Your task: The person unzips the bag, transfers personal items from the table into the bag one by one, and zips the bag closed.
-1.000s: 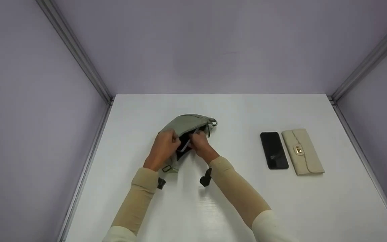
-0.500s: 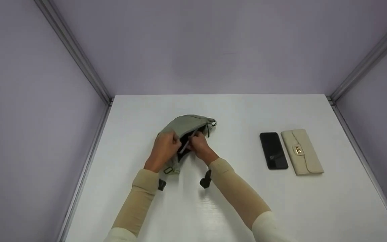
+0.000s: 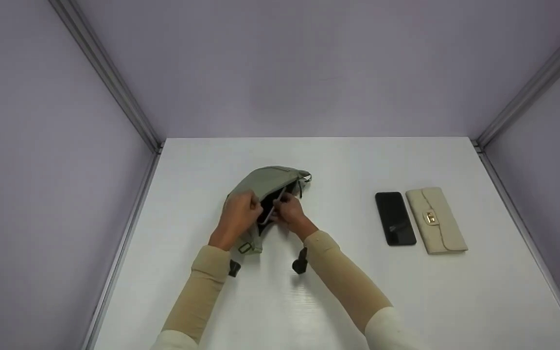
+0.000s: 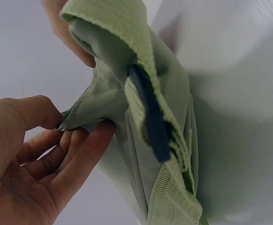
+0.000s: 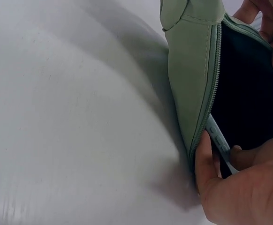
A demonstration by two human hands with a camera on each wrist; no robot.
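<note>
— What are the two hands doing?

— Both are at one green pouch (image 3: 265, 182) near the middle-left of the white table (image 3: 338, 301). The left hand (image 3: 239, 214) pinches the pouch's fabric edge between thumb and fingers, holding the zipped mouth apart. The right hand (image 3: 289, 210) grips a slim light-coloured phone (image 5: 219, 138) by its edge; in the right wrist view the phone stands on edge in the dark opening, just inside the zipper, partly in the pouch.

— So where does the pouch sit against the hands?

— Directly under and between them: the left hand on its left side, the right hand at the opening on the near side, its rounded back pointing away from the person.

— How many of each thing?

— One pouch, with two black strap buckles (image 3: 300, 261) lying on the table near the forearms. Two phones: the light one in the right hand, and one black phone (image 3: 395, 218) lying flat well to the right. One cream wallet (image 3: 436, 219) with a gold clasp, just beside the black phone on its right.
</note>
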